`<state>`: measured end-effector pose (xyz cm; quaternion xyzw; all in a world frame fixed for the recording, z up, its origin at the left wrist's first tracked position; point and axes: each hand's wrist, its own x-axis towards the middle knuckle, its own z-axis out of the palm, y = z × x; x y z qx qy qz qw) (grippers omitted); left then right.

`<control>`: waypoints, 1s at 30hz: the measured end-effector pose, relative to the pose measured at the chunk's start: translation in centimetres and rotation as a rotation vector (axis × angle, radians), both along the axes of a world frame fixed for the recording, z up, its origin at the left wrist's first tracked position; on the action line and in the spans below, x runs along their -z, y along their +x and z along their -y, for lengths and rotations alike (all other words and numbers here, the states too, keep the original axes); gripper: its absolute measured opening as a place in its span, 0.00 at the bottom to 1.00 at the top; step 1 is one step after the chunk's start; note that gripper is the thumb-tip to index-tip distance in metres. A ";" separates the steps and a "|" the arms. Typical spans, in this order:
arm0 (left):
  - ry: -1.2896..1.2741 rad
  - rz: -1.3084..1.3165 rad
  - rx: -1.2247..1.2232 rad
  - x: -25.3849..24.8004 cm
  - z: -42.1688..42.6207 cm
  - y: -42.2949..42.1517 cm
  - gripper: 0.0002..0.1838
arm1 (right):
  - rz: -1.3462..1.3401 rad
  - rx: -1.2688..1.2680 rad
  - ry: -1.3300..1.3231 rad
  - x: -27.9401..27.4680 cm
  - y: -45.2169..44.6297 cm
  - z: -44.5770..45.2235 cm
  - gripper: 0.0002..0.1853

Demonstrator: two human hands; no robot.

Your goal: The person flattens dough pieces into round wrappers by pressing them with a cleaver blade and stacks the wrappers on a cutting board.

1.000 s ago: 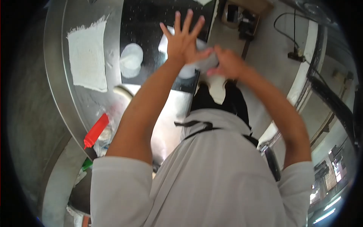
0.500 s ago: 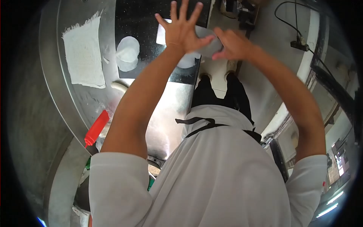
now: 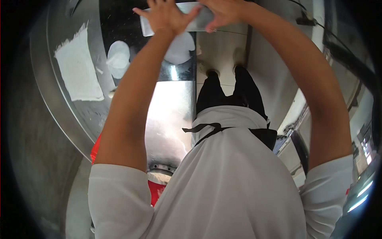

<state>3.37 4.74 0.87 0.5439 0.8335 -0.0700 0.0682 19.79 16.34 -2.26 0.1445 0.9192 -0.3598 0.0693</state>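
A broad, flat metal blade (image 3: 201,20), like a cleaver's, lies across the black board (image 3: 115,24) at the top, its right part reaching past the board's edge. My right hand (image 3: 225,10) grips its right end; any handle is hidden. Over the blade's left part my left hand (image 3: 165,18) is spread open, palm down, its fingertips partly cut off by the frame. Whether it presses on the metal I cannot tell. Just below the blade lies a thin, round white dough sheet (image 3: 181,49). More pale dough rounds (image 3: 118,59) overlap on the board's left side.
A frayed white cloth (image 3: 79,67) lies on the steel counter (image 3: 169,115) left of the board. A red bottle (image 3: 95,150) is partly behind my left forearm. The counter's right edge borders the tiled floor (image 3: 221,51). A black cable (image 3: 332,40) runs at upper right.
Both hands have moved up and left in view, and the blade now extends further left beneath my left hand. The whole scene has shifted a little with the camera.
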 end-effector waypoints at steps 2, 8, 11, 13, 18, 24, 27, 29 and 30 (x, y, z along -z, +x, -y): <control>0.084 0.022 0.055 0.1 0.0 -0.7 0.68 | -0.039 0.065 -0.105 -1.1 0.5 1.8 0.40; -0.018 -0.082 0.233 1.0 1.3 -0.7 0.69 | 0.113 0.120 -0.097 -0.3 2.1 5.2 0.43; 0.091 -0.072 0.176 1.3 0.4 -0.8 0.66 | 0.279 -0.088 -0.235 -3.8 -0.8 0.7 0.35; 0.058 -0.029 0.180 1.0 -0.5 -1.9 0.67 | 0.165 -0.073 -0.388 -0.8 -0.8 0.6 0.36; 0.035 -0.024 0.366 1.7 5.0 -3.0 0.73 | 0.074 0.162 -0.061 -0.7 1.2 9.5 0.41; 0.209 -0.020 0.368 1.8 1.2 -5.0 0.69 | -0.309 -0.092 -0.005 2.2 -0.8 3.0 0.33; 0.355 -0.096 0.350 1.2 -0.6 -6.5 0.65 | 0.009 0.202 0.096 -3.4 -2.8 2.0 0.33; 0.381 -0.090 0.419 0.2 0.3 -6.9 0.61 | 0.098 0.235 0.186 -4.9 -4.6 1.3 0.30; 0.381 -0.086 0.449 -0.2 1.3 -7.2 0.60 | 0.044 0.304 0.196 -4.2 -5.1 1.3 0.29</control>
